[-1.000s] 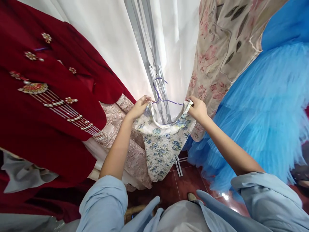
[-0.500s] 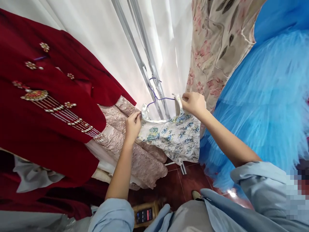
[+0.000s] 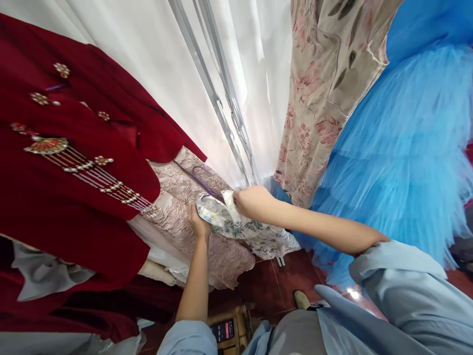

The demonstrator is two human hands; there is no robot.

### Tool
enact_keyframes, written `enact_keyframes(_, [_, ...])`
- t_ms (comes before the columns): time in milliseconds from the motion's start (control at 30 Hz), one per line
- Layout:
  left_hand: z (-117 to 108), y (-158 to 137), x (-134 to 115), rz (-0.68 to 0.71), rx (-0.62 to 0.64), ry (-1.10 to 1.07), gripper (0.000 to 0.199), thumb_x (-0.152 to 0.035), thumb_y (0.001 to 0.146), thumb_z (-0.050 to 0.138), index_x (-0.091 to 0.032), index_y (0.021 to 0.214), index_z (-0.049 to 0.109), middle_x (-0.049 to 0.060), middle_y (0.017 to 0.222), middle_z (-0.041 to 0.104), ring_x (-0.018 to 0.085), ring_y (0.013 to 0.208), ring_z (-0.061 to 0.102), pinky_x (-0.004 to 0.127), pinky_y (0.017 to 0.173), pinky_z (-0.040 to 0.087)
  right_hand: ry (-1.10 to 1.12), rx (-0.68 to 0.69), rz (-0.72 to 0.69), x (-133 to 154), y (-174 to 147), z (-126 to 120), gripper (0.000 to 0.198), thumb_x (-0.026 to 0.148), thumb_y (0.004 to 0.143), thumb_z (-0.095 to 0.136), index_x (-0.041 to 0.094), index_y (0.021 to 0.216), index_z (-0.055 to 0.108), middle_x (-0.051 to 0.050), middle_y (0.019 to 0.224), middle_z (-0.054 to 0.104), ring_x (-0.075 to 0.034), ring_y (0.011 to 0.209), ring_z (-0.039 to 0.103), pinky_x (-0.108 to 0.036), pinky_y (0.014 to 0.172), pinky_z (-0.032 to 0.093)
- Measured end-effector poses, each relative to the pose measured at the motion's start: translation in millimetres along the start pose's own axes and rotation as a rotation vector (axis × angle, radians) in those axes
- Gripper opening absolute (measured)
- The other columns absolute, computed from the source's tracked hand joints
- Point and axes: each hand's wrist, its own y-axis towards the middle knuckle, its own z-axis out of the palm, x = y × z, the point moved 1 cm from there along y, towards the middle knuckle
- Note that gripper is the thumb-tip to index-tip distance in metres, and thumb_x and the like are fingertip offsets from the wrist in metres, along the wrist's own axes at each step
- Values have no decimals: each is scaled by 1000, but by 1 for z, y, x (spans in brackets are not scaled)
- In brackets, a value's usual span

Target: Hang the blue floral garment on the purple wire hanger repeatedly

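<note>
- Left hand [image 3: 199, 224] pinches one shoulder of the floral dress [image 3: 240, 229], just below the middle of the frame.
- Right hand [image 3: 254, 202] is curled narrow around the dress's other shoulder, and has come closer to the left.
- Purple hanger [image 3: 202, 181] has shifted from before the grey poles [image 3: 212, 84] at upper centre to before the pink garment [image 3: 166, 187], left of centre.
- Dress no longer hangs spread: its neckline has narrowed, so the handling now seems centred on the shoulders and hanger.
</note>
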Motion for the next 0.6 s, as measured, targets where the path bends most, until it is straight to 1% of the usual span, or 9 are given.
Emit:
enact_keyframes(67, [6,-8,-6,78,11,25,30,-32,94,47,-13,106,67,17,102,68,27,99,65,37,86,49,-17,-57,112,-26,-4,9,28,25,94,49,17,91,76,-16,84,77,-26,75,71,-30,60,37])
enact_keyframes(100, [9,-10,-12,121,15,34,32,-32,96,46,-13,106,69,17,101,69,26,97,66,36,85,50,-8,-110,173,-46,-4,14,28,27,93,50,18,88,76,-14,82,77,-26,74,70,-29,60,37])
enact_keyframes(167, [13,-11,-26,197,74,13,34,-32,99,45,-14,107,72,17,98,72,25,94,69,34,85,51,57,-232,248,-90,-6,26,27,31,92,53,19,83,75,-11,79,76,-23,72,68,-27,61,36])
enact_keyframes(267, [14,-13,-45,255,134,-33,33,-32,100,47,-15,102,76,16,93,75,23,87,71,33,84,52,273,-405,279,-151,-21,48,32,36,91,51,17,72,69,-6,69,70,-18,65,61,-26,60,34])
enact_keyframes(333, [10,-16,-52,258,158,-48,33,-33,100,48,-15,100,76,16,91,75,22,84,71,32,82,53,425,-501,341,-178,-42,60,40,42,92,50,17,64,61,-3,60,63,-16,58,54,-26,57,34])
enact_keyframes(400, [5,-21,-56,252,173,-47,33,-33,99,49,-15,99,77,15,90,75,22,82,72,32,80,54,538,-569,403,-192,-66,66,43,48,92,49,19,61,55,-2,55,58,-15,55,51,-27,56,35])
enact_keyframes(467, [0,-28,-61,263,171,-37,31,-32,99,51,-15,98,77,14,89,76,21,82,72,31,78,54,576,-602,432,-195,-86,66,43,50,93,49,20,64,53,-1,56,59,-15,54,52,-27,57,39])
enact_keyframes(533, [-3,-34,-70,307,164,-32,27,-29,99,53,-14,98,76,14,88,76,20,80,72,29,77,55,542,-579,425,-192,-96,64,41,50,95,48,20,68,56,-3,62,63,-17,57,56,-28,59,42])
enact_keyframes(600, [-4,-40,-83,364,156,-40,23,-26,99,55,-13,98,75,13,86,76,19,78,72,28,76,55,456,-517,373,-190,-96,65,33,45,94,51,19,79,64,-6,76,71,-21,70,64,-31,68,48])
